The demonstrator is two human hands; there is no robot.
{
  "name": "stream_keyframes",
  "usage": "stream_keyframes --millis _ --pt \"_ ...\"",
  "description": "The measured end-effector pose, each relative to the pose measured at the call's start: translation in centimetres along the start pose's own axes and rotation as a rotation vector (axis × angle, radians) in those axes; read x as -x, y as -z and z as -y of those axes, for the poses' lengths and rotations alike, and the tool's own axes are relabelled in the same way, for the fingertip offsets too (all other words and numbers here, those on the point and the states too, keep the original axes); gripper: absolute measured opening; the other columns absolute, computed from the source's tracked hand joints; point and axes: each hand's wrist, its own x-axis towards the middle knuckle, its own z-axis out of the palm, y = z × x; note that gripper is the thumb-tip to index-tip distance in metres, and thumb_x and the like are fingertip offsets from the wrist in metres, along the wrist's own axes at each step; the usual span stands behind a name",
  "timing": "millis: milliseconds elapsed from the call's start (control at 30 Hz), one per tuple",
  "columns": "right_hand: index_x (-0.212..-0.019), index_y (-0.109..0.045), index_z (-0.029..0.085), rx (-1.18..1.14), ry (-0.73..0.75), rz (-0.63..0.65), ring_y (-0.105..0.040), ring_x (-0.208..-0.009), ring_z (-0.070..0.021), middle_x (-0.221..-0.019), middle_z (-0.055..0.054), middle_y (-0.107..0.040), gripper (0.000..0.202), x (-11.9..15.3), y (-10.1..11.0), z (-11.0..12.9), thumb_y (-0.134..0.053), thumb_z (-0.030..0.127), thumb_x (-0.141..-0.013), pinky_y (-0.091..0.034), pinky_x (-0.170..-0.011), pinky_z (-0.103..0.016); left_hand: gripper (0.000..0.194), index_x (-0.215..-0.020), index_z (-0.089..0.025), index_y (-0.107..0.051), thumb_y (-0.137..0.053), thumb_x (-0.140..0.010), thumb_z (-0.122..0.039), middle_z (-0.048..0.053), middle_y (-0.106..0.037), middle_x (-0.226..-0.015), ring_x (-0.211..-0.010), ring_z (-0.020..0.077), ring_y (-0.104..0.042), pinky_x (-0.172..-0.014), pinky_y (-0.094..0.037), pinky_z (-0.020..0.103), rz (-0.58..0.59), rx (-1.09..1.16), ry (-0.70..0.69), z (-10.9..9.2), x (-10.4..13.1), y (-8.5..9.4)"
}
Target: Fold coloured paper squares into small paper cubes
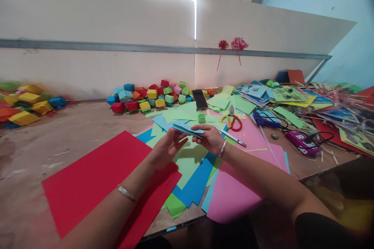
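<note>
Between my two hands is a folded piece of light blue paper (187, 128), held above a spread of coloured sheets. My left hand (168, 148) grips its left end, with some fingers curled underneath. At the right end, my right hand (209, 138) pinches the paper between thumb and fingers. A silver pen-like cutter (233, 138) lies just beyond my right wrist. Scissors (231, 120) with red and yellow handles rest on the paper farther back. Under my hands are light green sheets (187, 163) and blue strips (198, 179).
Large red sheets (99, 179) lie left and pink sheets (233, 192) right. Small coloured paper boxes (152, 94) are piled by the wall, near a phone (200, 99). A blue glue gun (264, 118), a purple power strip (302, 142) and cluttered crafts (292, 95) occupy the right side.
</note>
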Motion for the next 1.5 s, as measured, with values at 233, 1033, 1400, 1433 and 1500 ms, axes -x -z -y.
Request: stream_keyframes --millis 233,1033,1400,1433,1500 --pt "-0.086 -0.079 0.021 0.605 0.439 0.273 -0.069 -0.086 -0.0182 -0.093 -0.003 -0.074 0.027 0.7 -0.1 -1.9 -0.057 0.012 -0.073 -0.057 -0.081 -0.035 0.051 -0.114 -0.02 -0.069 -0.077 -0.074 -0.05 0.011 -0.067 -0.124 -0.104 0.0255 -0.064 -0.084 -0.052 0.034 -0.024 -0.113 -0.002 0.9 1.2 -1.0" --pt "-0.083 -0.066 0.021 1.401 1.248 0.37 -0.061 -0.082 -0.0159 -0.091 -0.005 -0.069 0.017 1.7 -0.2 1.1 -0.054 0.022 -0.095 -0.05 -0.076 -0.03 0.016 -0.075 -0.023 -0.053 -0.05 -0.062 -0.014 -0.001 -0.06 -0.075 -0.079 0.0198 -0.054 -0.071 -0.045 0.029 0.107 -0.923 -0.259 0.9 0.9 -0.1" --pt "-0.077 -0.062 0.021 1.102 1.08 0.233 -0.067 -0.081 -0.0165 -0.084 -0.007 -0.071 0.023 2.0 0.4 3.1 -0.053 0.03 -0.096 -0.054 -0.072 -0.028 0.046 -0.097 -0.017 -0.07 -0.068 -0.079 -0.059 0.012 -0.074 -0.088 -0.077 0.0255 -0.07 -0.074 -0.053 0.036 0.313 -0.625 -0.11 -0.7 1.9 -1.3" --pt "-0.076 -0.062 0.021 1.083 1.082 0.213 -0.067 -0.081 -0.0168 -0.083 -0.008 -0.071 0.023 2.1 0.4 3.1 -0.054 0.031 -0.095 -0.054 -0.072 -0.028 0.052 -0.098 -0.016 -0.07 -0.067 -0.079 -0.064 0.012 -0.074 -0.088 -0.075 0.0252 -0.07 -0.074 -0.053 0.036 0.311 -0.615 -0.103 -0.6 1.9 -1.3" --pt "-0.073 -0.061 0.021 1.053 1.086 0.157 -0.067 -0.08 -0.0169 -0.083 -0.008 -0.071 0.022 2.2 0.2 2.8 -0.056 0.031 -0.093 -0.054 -0.071 -0.029 0.059 -0.098 -0.016 -0.071 -0.062 -0.079 -0.071 0.012 -0.074 -0.088 -0.074 0.0248 -0.07 -0.073 -0.054 0.036 0.31 -0.61 -0.094 -0.5 2.1 -1.4"
